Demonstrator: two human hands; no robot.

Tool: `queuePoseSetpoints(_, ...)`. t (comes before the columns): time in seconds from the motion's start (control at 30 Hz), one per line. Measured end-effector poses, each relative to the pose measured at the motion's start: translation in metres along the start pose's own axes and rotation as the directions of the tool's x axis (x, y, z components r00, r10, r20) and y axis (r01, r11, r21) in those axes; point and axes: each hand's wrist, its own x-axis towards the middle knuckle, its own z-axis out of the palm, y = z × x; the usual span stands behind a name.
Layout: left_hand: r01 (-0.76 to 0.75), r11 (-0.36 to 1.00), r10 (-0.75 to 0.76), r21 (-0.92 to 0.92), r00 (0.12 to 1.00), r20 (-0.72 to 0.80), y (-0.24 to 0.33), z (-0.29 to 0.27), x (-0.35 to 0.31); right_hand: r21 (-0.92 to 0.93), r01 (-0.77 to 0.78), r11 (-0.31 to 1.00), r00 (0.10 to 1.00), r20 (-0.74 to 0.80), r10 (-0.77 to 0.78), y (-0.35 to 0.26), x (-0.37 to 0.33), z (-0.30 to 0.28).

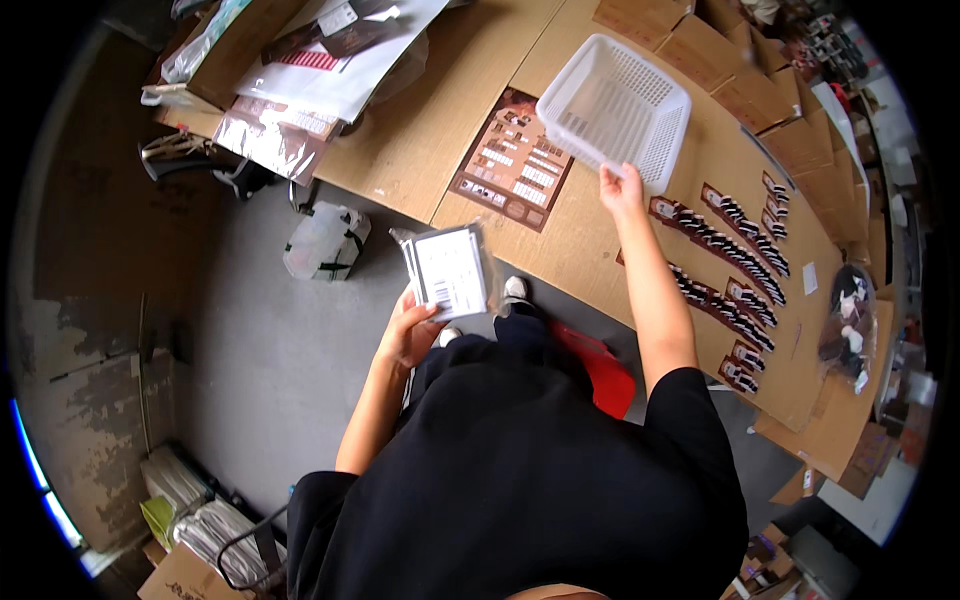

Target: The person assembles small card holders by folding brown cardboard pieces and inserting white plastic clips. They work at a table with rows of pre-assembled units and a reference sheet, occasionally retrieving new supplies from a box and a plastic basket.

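at the far left, well below and to the left of the white basket (655,90), a white bundle (220,530) lies next to a cardboard box (185,576). higher up, left of the basket and well apart from it, a large white sheet (345,75) lies near a glossy brown print (268,135). a translucent container (328,242) stands on the grey floor (245,340), lower than the basket and to its left.

next comes the left hand (405,328), below and left of the basket; it pinches a packet (450,272) by its lower left corner, thumb on the front, the other fingers partly hidden behind. the packet is in clear film with a white label, held clear of the basket.

a brown printed sheet (505,165) lies on the table (430,110) just left of the basket, which overlaps its edge. a red seat (600,375) shows below the basket.

the right hand (622,188) pinches the basket's near rim; whether the basket is lifted, i cannot tell. right of the basket, small brown cards (725,240) lie in overlapping rows, and farther right is a clear bag (848,320) with black and white pieces.
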Motion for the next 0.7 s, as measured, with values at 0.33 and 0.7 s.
queuePoseSetpoints(0.33, 0.047, 0.999, -0.047, 0.004, 0.987, 0.157, -0.001, 0.099, 0.083, -0.207, -0.112, 0.972, 0.986, 0.099, 0.134, -0.069, 0.099, 0.019)
queuePoseSetpoints(0.7, 0.201, 0.972, -0.231, 0.121, 0.912, 0.338, -0.008, 0.154, 0.149, -0.577, -0.077, 0.813, 0.672, 0.572, 0.47, -0.083, -0.105, -0.008)
